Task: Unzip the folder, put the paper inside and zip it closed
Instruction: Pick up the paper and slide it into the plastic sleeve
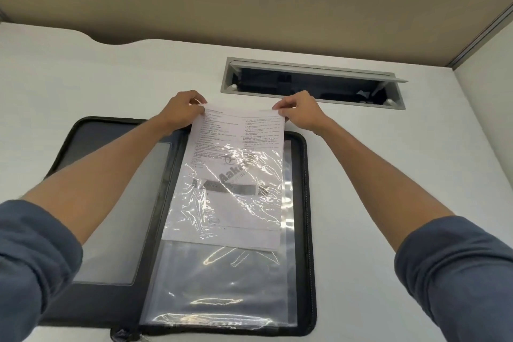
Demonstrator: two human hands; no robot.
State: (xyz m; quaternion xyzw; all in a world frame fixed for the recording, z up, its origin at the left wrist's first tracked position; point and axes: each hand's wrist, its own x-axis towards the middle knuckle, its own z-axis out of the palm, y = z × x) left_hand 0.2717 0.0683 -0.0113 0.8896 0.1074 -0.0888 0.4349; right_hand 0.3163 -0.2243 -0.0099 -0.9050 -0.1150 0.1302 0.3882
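Folder lies open flat on the worktop, zip undone. Paper is part-way into the clear sleeve on the folder's right half: lower portion under the plastic, top portion standing out past the sleeve mouth.

Key relation: paper's long axis runs from the fingers toward the person's body, in line with the sleeve. The sleeve's unfilled depth lies on the near side of the fingers, so the judged next move is a push toward the body along that axis.

Left hand pinches the paper's top left corner; right hand pinches the top right corner. Both sets of fingers are curled onto the top edge. Neither hand nearer; grip is symmetric.

Paper hangs below the fingers, touching them only at the top edge. Its bottom edge stops about mid-sleeve.
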